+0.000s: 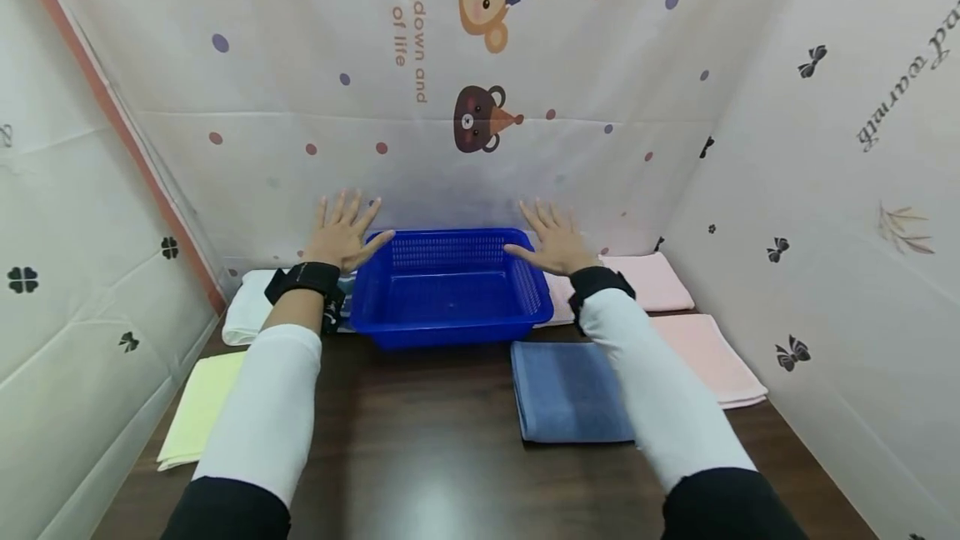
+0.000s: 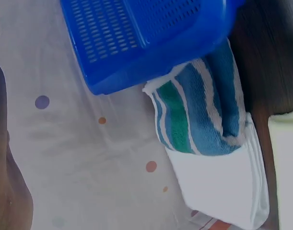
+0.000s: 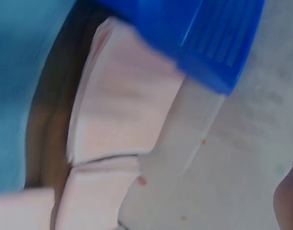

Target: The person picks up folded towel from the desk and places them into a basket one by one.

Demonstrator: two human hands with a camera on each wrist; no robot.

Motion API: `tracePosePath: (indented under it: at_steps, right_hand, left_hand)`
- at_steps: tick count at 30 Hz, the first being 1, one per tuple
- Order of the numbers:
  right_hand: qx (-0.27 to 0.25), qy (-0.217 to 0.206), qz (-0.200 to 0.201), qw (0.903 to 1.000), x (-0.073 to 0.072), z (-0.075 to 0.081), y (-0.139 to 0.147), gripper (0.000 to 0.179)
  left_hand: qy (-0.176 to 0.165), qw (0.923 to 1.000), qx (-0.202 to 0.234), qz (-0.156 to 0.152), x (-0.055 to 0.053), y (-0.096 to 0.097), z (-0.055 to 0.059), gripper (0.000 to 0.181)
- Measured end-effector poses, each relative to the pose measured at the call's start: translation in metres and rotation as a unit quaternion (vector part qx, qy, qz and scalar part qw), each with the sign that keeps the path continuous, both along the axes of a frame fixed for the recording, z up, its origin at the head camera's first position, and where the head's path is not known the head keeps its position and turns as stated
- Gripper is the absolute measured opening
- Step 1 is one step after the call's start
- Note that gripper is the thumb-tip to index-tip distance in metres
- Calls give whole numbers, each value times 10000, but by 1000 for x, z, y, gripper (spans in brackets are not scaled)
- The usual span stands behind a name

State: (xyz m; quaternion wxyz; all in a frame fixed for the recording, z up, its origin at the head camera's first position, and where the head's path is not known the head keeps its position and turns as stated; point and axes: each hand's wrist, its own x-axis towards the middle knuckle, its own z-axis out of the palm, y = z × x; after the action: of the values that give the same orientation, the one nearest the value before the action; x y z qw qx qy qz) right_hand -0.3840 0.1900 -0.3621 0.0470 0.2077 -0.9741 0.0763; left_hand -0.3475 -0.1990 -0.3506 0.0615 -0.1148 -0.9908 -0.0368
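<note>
Left hand [image 1: 341, 238] and right hand [image 1: 557, 242], both spread, flank one blue rectangular plastic basket [image 1: 450, 333] near three folded pink cloths [image 1: 654, 280].

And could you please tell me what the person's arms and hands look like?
The left hand and right hand wear no gloves. On both sides there are black wrist straps, then white sleeves, then black sleeves further back.
</note>
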Motion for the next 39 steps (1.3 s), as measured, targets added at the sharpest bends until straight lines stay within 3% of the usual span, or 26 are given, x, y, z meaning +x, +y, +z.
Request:
tracePosePath:
  at_steps: [5,9,11,14,16,20,24,27,29,32,34,37,39]
  right_hand:
    - [-138,-213,51,9997,10,-7,34,91]
    - [-283,-124,366,9989,20,-10,60,85]
    - [-396,37,672,9969,27,-10,73,83]
    - [-581,400,1150,9909,45,-13,92,78]
    - [-740,669,1380,9854,64,-22,102,71]
    - [-905,827,1634,9789,114,-55,117,57]
    - [-607,345,1621,9843,162,-91,126,60]
    - [-493,-40,1444,9883,186,-113,127,59]
    - [-498,-272,1329,9895,195,-122,126,55]
    - [-334,-419,1276,9904,201,-127,119,50]
    - [-224,-562,1294,9897,201,-125,111,50]
    - [28,-895,1253,9881,200,-121,91,50]
    - [141,-1108,1241,9860,198,-118,73,51]
  left_hand:
    - [-37,9989,-436,-151,4,-5,-2,86]
    - [-159,9975,-622,-302,9,-6,-12,85]
    - [-202,9977,-489,-434,13,-6,-19,74]
    - [29,9977,-24,-672,20,-7,-30,57]
    - [213,9951,566,-786,28,-8,-38,47]
    - [442,9756,1962,-882,57,-11,-59,39]
    - [360,9479,3103,-622,100,-13,-81,43]
    - [408,9251,3758,-351,131,-14,-101,47]
    - [561,9130,4039,-146,145,-12,-114,48]
    - [880,8967,4325,326,156,-5,-129,44]
    - [942,8847,4522,630,157,2,-135,39]
    - [507,8735,4732,1021,153,13,-139,32]
    - [40,8769,4654,1203,150,21,-143,30]
